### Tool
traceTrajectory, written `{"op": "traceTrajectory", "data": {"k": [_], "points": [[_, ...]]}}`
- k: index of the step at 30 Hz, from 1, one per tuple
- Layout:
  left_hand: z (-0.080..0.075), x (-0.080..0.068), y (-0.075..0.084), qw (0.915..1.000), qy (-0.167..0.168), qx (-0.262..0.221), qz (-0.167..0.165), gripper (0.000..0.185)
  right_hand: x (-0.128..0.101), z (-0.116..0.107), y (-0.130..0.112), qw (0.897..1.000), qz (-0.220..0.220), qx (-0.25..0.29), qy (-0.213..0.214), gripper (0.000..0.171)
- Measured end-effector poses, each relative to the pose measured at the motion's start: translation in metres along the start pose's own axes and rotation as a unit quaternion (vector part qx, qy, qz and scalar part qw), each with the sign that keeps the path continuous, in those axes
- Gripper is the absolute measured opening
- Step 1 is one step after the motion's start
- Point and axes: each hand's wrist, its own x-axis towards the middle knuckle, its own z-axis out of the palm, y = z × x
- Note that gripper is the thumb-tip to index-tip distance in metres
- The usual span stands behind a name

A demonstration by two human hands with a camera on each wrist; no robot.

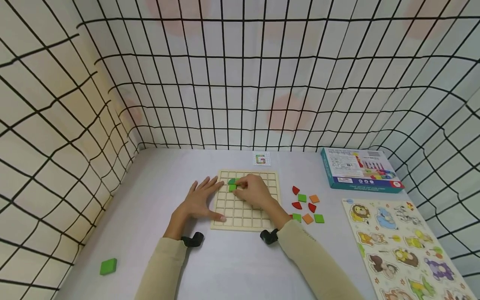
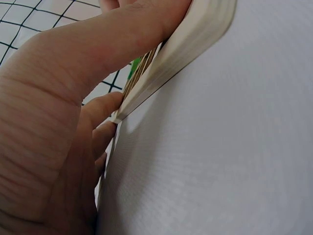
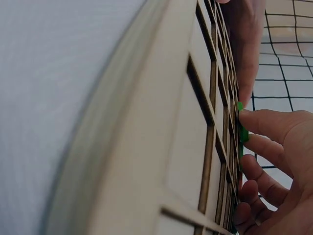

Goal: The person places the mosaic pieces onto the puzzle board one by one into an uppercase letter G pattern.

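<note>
A wooden grid board (image 1: 243,216) lies flat on the grey table. My left hand (image 1: 200,200) rests spread and flat at its left edge, with the thumb on the board's near left corner; the left wrist view shows the left hand (image 2: 58,122) against the board's edge (image 2: 186,49). My right hand (image 1: 241,185) is over the board's upper left cells and pinches a green square piece (image 1: 232,188), just below a green curved piece (image 1: 231,181). In the right wrist view, my curled fingers (image 3: 274,127) touch the green piece (image 3: 241,132) on the board (image 3: 186,147).
Several loose red, green and orange pieces (image 1: 307,206) lie right of the board. A single green square (image 1: 108,266) sits near the front left. A pattern card (image 1: 261,158), a blue box (image 1: 360,170) and an animal puzzle (image 1: 401,246) are nearby. Wire mesh walls surround the table.
</note>
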Motion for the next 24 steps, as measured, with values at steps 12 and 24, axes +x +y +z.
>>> {"op": "traceTrajectory", "data": {"k": [12, 24], "points": [[-0.0009, 0.0011, 0.0005, 1.0000, 0.001, 0.000, -0.003, 0.126, 0.0012, 0.0029, -0.0046, 0.999, -0.009, -0.032, 0.012, 0.032], [0.0011, 0.0011, -0.0013, 1.0000, 0.002, 0.009, -0.001, 0.126, -0.0048, -0.0020, 0.0006, 1.000, -0.013, 0.015, -0.001, 0.030]]}}
